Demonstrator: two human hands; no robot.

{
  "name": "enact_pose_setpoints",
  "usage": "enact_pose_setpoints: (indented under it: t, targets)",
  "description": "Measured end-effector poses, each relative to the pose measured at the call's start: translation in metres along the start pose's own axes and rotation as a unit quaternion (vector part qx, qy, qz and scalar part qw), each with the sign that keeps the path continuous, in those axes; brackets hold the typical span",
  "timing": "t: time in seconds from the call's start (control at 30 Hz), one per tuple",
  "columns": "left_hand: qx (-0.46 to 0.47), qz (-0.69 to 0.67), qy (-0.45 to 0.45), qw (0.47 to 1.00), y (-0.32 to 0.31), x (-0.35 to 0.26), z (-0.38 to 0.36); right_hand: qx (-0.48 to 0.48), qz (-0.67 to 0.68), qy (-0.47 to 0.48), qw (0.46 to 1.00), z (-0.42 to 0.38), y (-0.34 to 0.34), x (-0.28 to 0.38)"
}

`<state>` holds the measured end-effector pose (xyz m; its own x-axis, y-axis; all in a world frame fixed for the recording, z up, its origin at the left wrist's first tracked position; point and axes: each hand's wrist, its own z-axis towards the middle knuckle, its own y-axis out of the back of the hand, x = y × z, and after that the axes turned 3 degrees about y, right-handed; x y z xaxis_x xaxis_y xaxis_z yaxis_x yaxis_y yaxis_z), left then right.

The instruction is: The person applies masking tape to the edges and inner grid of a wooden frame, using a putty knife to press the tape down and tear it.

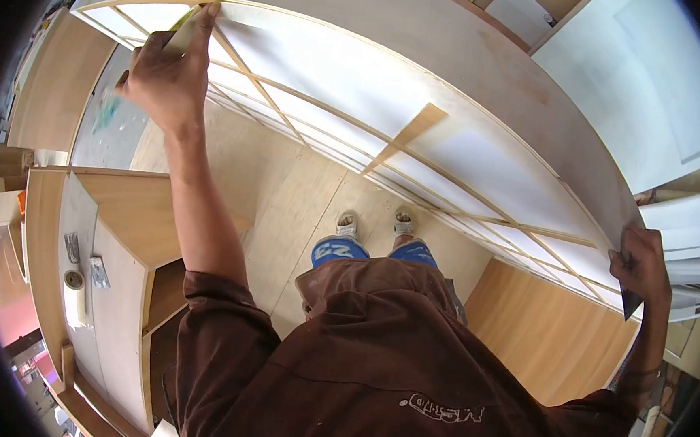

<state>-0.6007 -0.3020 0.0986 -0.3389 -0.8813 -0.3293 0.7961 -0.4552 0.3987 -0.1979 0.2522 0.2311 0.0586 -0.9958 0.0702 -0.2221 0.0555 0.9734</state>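
A long white panel with a lattice of thin wooden strips stands in front of me, its grey top side curving across the view. My left hand is at the panel's upper left edge, fingers closed around a pale flat piece with a yellow-green edge; one fingertip presses on the wooden rim. At the far right end, my right hand is closed at the panel's corner. A dark, pointed flat piece sticks out below its fingers; I cannot tell what kind it is.
To the left stands a wooden cabinet with a roll of tape and small packets on its pale top. A wooden board lies low at right. Pale panels stand at upper right. My feet are on a plywood floor.
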Motion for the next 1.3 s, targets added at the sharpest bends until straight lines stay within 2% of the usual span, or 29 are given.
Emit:
enact_pose_setpoints:
  t: [0.07, 0.1, 0.13, 0.27, 0.33, 0.37, 0.43, 0.47, 0.5, 0.57, 0.6, 0.63, 0.73, 0.83, 0.87, 0.93, 1.03, 1.07, 1.1, 1.17, 1.23, 1.3]
  targets:
    - [-0.012, 0.007, -0.009, 1.000, 0.001, -0.001, 0.001, -0.021, -0.009, 0.009, 1.000, 0.003, 0.000, 0.006]
    - [-0.025, 0.017, -0.017, 0.999, -0.001, -0.001, 0.001, -0.055, -0.031, 0.044, 0.997, 0.005, -0.001, 0.008]
    - [0.001, 0.010, 0.032, 0.999, -0.003, 0.003, 0.004, -0.088, -0.054, 0.077, 0.992, 0.005, 0.000, 0.010]
    - [0.002, -0.038, 0.028, 0.999, 0.002, 0.004, 0.005, -0.030, -0.014, 0.021, 0.999, 0.012, 0.014, 0.025]
    - [0.005, -0.050, 0.011, 0.999, 0.005, -0.014, 0.005, -0.019, 0.023, 0.030, 0.999, 0.010, 0.014, 0.023]
    - [0.010, -0.116, 0.010, 0.993, 0.002, -0.009, 0.004, -0.021, 0.022, 0.022, 0.999, 0.011, 0.012, 0.021]
    - [-0.012, -0.124, 0.000, 0.992, 0.005, -0.013, 0.004, -0.029, 0.033, 0.060, 0.997, 0.011, 0.010, 0.018]
    - [-0.001, -0.073, 0.021, 0.997, 0.012, -0.016, 0.004, -0.031, 0.032, 0.053, 0.998, 0.012, 0.013, 0.020]
    - [0.025, -0.035, 0.003, 0.999, 0.022, -0.020, 0.007, -0.023, 0.028, 0.057, 0.998, 0.012, 0.015, 0.023]
    - [-0.003, -0.175, 0.035, 0.984, 0.015, -0.005, 0.014, -0.016, 0.024, 0.054, 0.998, 0.013, 0.017, 0.025]
    - [-0.008, -0.167, -0.011, 0.986, 0.020, 0.000, 0.018, -0.010, 0.028, 0.055, 0.998, 0.013, 0.017, 0.025]
    - [0.003, -0.198, 0.081, 0.977, 0.022, -0.010, 0.011, -0.006, 0.032, 0.057, 0.998, 0.013, 0.017, 0.024]
    - [0.017, -0.192, 0.125, 0.973, 0.031, -0.005, 0.011, -0.013, 0.042, 0.055, 0.998, 0.013, 0.018, 0.026]
    - [-0.015, -0.130, 0.036, 0.991, 0.035, 0.013, 0.011, 0.000, 0.032, 0.054, 0.998, 0.010, 0.017, 0.021]
    - [-0.007, -0.133, 0.026, 0.991, 0.038, 0.015, 0.007, -0.041, 0.043, 0.070, 0.996, 0.012, 0.014, 0.024]
    - [-0.008, -0.153, 0.018, 0.988, 0.041, 0.022, 0.003, -0.033, 0.039, 0.062, 0.997, 0.011, 0.014, 0.023]
    - [-0.031, -0.077, 0.140, 0.987, 0.061, 0.010, -0.007, -0.021, 0.039, 0.051, 0.998, 0.009, 0.016, 0.022]
    - [-0.022, 0.027, 0.230, 0.973, 0.073, 0.001, -0.006, -0.014, 0.044, 0.047, 0.998, 0.009, 0.016, 0.022]
    - [-0.020, 0.024, 0.229, 0.973, 0.077, 0.006, -0.007, -0.015, 0.043, 0.044, 0.998, 0.009, 0.017, 0.022]
    - [-0.061, -0.167, 0.269, 0.947, 0.086, 0.026, -0.010, -0.024, 0.045, 0.064, 0.997, 0.010, 0.017, 0.023]
    - [-0.100, -0.351, 0.297, 0.882, 0.095, 0.041, -0.013, -0.023, 0.039, 0.066, 0.997, 0.010, 0.016, 0.021]
    - [-0.159, -0.194, 0.122, 0.960, 0.110, 0.037, -0.020, -0.022, 0.033, 0.067, 0.997, 0.010, 0.017, 0.023]
